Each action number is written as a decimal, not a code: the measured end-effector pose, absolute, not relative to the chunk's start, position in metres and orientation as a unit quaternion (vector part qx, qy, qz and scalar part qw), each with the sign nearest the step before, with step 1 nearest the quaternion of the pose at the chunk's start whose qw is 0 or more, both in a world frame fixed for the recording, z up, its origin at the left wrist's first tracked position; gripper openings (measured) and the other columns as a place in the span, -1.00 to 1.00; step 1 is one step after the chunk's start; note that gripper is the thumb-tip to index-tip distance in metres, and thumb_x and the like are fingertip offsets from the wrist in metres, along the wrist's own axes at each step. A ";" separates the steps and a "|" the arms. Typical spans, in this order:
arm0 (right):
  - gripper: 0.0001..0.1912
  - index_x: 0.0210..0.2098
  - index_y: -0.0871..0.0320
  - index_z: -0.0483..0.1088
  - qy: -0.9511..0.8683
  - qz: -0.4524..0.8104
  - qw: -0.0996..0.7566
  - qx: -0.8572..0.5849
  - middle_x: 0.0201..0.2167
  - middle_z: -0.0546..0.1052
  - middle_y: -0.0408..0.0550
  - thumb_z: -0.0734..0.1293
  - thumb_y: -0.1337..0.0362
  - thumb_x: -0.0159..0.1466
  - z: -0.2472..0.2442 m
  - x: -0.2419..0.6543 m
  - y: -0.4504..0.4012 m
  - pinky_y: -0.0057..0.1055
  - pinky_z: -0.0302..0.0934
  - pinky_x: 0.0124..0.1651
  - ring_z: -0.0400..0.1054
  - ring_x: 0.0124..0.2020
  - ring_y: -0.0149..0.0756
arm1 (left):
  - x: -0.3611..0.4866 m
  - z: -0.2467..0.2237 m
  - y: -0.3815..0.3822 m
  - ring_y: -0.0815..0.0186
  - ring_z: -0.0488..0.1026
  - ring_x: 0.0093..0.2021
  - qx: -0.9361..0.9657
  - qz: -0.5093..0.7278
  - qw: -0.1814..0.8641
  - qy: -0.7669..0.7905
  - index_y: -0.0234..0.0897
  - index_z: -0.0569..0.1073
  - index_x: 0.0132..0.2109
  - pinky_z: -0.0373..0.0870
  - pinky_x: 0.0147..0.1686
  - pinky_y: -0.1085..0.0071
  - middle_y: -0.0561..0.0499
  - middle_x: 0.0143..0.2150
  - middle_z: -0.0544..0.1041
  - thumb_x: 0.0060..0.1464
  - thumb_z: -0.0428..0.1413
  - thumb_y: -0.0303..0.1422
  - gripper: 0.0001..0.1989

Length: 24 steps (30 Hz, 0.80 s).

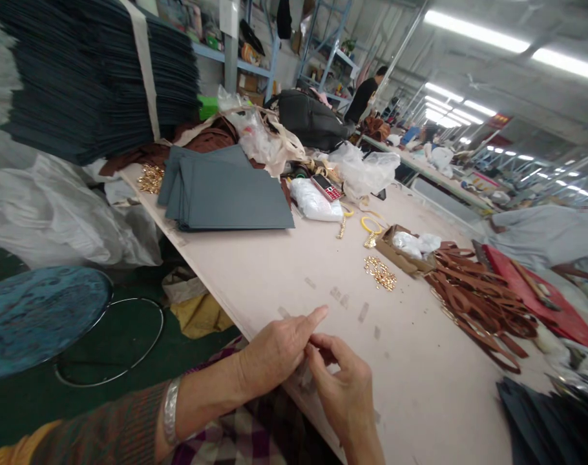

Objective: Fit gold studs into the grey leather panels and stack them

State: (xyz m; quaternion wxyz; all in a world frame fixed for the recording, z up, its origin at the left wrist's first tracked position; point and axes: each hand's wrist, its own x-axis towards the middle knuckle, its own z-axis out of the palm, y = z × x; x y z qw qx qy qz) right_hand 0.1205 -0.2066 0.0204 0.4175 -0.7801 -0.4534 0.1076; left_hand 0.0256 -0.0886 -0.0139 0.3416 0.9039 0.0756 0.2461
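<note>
My left hand (282,349) and my right hand (345,381) meet over the near edge of the pale table (274,271). Thumb and index finger of the right hand are pinched together against the left hand's fingers. One finger of the left hand points forward; the others curl under and are mostly hidden. Whatever lies between the hands is too small or too covered to make out. Beyond them lies a loose scatter of small gold metal pieces (380,273). A stack of dark grey-green sheets (231,194) rests at the left of the table.
Brown straps (468,290) lie at right beside a cardboard box (403,252) and a red board (541,297). Dark pieces (546,413) sit at the near right corner. More gold pieces (151,177) lie at the left edge. A blue stool (46,316) stands left.
</note>
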 end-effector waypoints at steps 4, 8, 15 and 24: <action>-0.79 -0.29 0.12 0.54 -0.427 0.129 0.410 -0.796 -0.41 0.60 -0.10 0.27 0.23 0.25 0.022 0.122 -0.202 -0.47 0.32 -0.33 0.45 -0.45 -0.33 | 0.027 -0.014 -0.089 0.17 0.50 -0.08 0.899 0.237 0.358 0.088 -0.33 0.02 0.33 0.48 -0.03 0.21 -0.18 -0.06 0.53 0.22 -0.12 -0.55 -0.45; -0.79 -0.26 0.11 0.53 -0.406 0.150 0.413 -0.801 -0.34 0.62 -0.09 0.27 0.22 0.25 0.020 0.124 -0.199 -0.47 0.33 -0.26 0.49 -0.37 -0.31 | 0.027 -0.014 -0.088 0.19 0.45 0.03 0.882 0.232 0.400 0.096 -0.33 0.06 0.31 0.42 0.08 0.21 -0.20 0.05 0.48 0.19 -0.10 -0.58 -0.45; -0.80 -0.26 0.16 0.50 -0.373 0.168 0.424 -0.808 -0.36 0.61 -0.07 0.26 0.25 0.22 0.014 0.123 -0.192 -0.44 0.33 -0.25 0.49 -0.36 -0.29 | 0.025 -0.017 -0.090 0.18 0.47 -0.05 0.889 0.239 0.378 0.099 -0.38 0.11 0.29 0.46 0.01 0.22 -0.20 -0.02 0.51 0.25 -0.12 -0.54 -0.53; -0.79 -0.29 0.16 0.46 -0.359 0.154 0.445 -0.806 -0.38 0.58 -0.07 0.23 0.21 0.25 -0.001 0.125 -0.177 -0.42 0.31 -0.26 0.43 -0.35 -0.27 | 0.031 -0.021 -0.083 0.18 0.48 -0.06 0.880 0.284 0.368 0.099 -0.37 0.22 0.22 0.44 0.00 0.24 -0.18 -0.01 0.52 0.23 -0.12 -0.55 -0.58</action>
